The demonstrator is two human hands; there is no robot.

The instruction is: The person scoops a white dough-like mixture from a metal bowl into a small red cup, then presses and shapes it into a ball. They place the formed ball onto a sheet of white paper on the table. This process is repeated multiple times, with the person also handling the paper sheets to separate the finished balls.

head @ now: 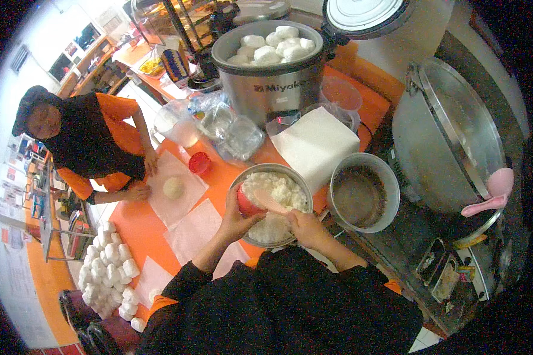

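A round metal bowl (309, 186) with cooked white rice (282, 188) stands right before me. Over its left side my left hand (237, 217) holds a red cup (247, 202), tilted above the rice. My right hand (306, 228) grips a pale pink rice paddle (268, 201), whose blade lies against the cup's mouth. How much rice the cup holds is hidden by the paddle. Sheets of wrapping paper (193, 228) lie left of the bowl on an orange table (131, 217). A molded rice mound (174, 187) sits on the farther sheet.
A co-worker (89, 137) leans over the table at left. White wrapped packets are heaped (109, 270) at the table's left end and fill a Miyako rice cooker (266, 84). A plastic tub of brownish liquid (362, 195), a large metal pot (435, 137) and another pink paddle (493, 195) are at right.
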